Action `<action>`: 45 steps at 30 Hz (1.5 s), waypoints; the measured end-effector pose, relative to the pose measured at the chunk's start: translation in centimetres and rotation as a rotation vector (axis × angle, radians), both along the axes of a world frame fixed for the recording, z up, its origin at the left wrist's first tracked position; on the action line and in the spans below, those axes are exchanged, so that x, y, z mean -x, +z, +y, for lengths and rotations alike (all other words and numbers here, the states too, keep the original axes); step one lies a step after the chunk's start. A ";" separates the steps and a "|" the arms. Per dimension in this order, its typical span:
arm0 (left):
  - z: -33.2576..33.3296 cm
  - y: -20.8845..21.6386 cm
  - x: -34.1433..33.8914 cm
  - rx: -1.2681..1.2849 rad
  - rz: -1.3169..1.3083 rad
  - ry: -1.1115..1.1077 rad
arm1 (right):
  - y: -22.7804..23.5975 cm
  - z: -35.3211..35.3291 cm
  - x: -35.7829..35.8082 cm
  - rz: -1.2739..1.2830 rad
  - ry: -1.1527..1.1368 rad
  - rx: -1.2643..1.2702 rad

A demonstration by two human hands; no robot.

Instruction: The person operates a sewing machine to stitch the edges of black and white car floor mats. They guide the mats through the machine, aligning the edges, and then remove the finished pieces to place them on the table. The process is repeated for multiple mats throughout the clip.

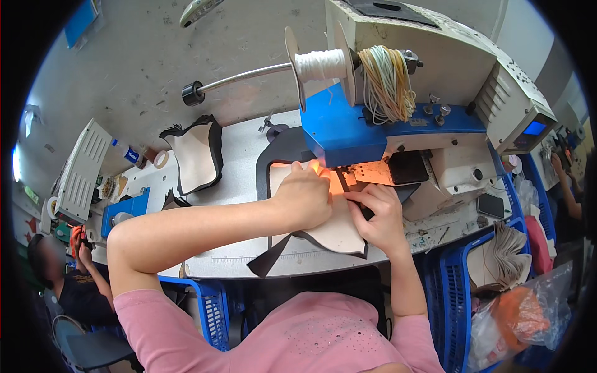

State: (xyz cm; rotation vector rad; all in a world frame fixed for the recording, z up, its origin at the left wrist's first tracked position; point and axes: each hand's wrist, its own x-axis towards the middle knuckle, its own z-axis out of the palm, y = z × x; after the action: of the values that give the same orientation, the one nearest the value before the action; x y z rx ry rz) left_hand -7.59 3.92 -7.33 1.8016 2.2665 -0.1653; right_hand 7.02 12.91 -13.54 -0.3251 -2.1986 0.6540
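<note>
A cream, sheet-like piece with black edges lies under the blue head of a bench machine, where an orange light glows. My left hand reaches across from the left and rests on the piece with curled fingers, the tips close to the lit spot and partly hidden. On the piece's right edge, my right hand is closed, thumb and fingers pinching it. A black strip hangs from the near left side of the piece over the table edge.
A stack of cream and black pieces stands on the table at left. White cord fills a spool above. Blue baskets flank me; the right one holds cut pieces. Another person sits at far left.
</note>
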 end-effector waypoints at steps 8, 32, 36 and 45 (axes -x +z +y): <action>1.4 -1.7 1.8 -0.166 0.092 0.102 | 0.3 0.0 -0.2 -0.137 0.025 0.008; 1.0 -5.2 14.9 -0.826 -1.025 0.559 | -0.3 0.3 1.8 -0.099 -0.041 0.006; -2.9 -4.4 13.1 -1.065 -1.182 0.646 | -0.1 0.2 1.8 -0.075 -0.073 0.027; -10.8 -4.1 10.7 -1.155 -1.333 0.567 | -0.2 0.0 1.9 -0.121 -0.105 0.026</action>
State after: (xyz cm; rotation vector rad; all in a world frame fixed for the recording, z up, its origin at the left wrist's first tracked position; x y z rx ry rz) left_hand -18.24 -6.91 -11.47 0.7535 1.5884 2.0325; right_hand 5.12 12.95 -13.77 -0.5015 -2.2714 0.6199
